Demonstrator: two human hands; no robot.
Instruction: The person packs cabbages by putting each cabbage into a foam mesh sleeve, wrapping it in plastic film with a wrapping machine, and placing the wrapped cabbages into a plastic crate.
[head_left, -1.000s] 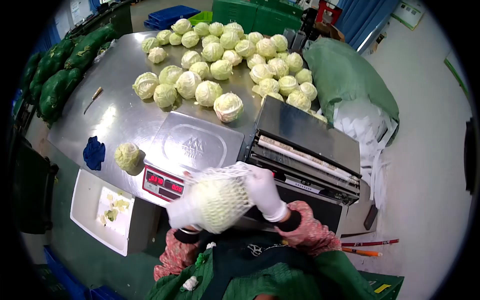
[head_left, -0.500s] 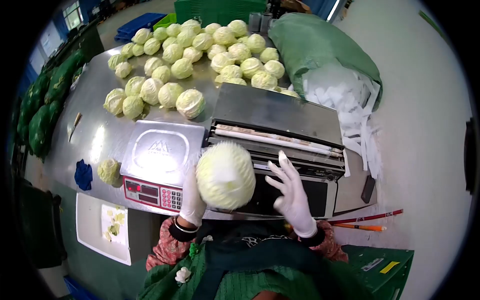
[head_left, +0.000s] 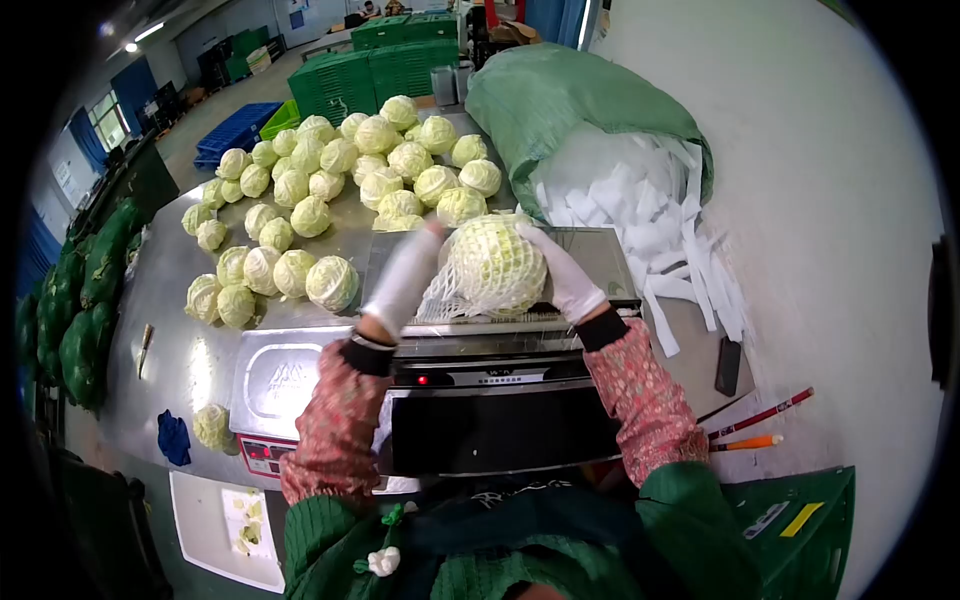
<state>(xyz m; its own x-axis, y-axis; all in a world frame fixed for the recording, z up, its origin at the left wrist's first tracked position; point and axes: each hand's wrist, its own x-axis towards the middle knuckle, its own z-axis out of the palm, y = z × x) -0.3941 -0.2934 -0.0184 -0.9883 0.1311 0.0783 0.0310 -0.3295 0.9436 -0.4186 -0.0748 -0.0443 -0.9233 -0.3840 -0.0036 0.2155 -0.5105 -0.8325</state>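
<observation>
A pale green cabbage in a white foam net sits over the metal top of the wrapping machine. Loose net spreads out at its lower left. My right hand, in a white glove, curves round the cabbage's right side and grips it. At its left side is my gloved left hand, fingers pointing away from me; motion blur smears them, and I cannot tell whether they press on the cabbage. Nearer me lies the machine's black plate.
Several bare cabbages cover the table's far side. A scale, a single cabbage, a blue cloth and a knife lie left. At the right stand a green sack of white strips and a dark phone-like object.
The cabbage has moved forward from beside the scale to the machine's far top. Both arms now reach out. My right hand, spread in the air before, now holds the cabbage; the view has tilted up.
</observation>
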